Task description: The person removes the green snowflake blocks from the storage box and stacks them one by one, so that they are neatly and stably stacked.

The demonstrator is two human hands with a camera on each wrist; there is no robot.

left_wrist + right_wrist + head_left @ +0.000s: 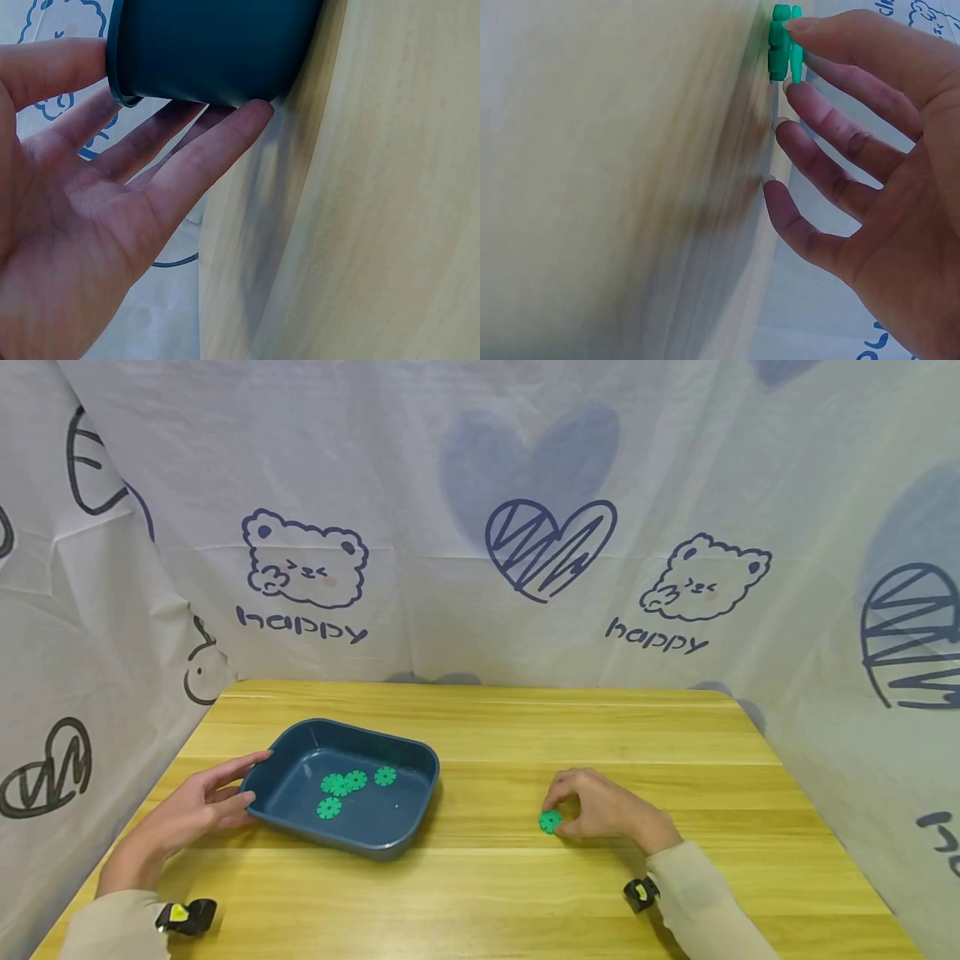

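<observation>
A dark blue rectangular tub point(352, 833) sits on the left of the table, with several green notched discs point(386, 776) on its floor. My left hand point(197, 802) is at the tub's left end. Its spread, nearly straight fingers point(217, 146) touch the rim and outer wall. Over to the right, my right hand point(600, 810) pinches a green notched disc point(551, 822) close over the tabletop. Edge-on in the right wrist view, green plastic point(778, 45) shows as two layers beside the fingertips. The other fingers point(817, 165) of that hand bend loosely.
The wood-grain table point(480, 902) ends at a back edge against a white printed curtain point(420, 485), which also hangs along both sides. A black wrist strap point(187, 917) is on the left sleeve, another strap point(641, 893) on the right.
</observation>
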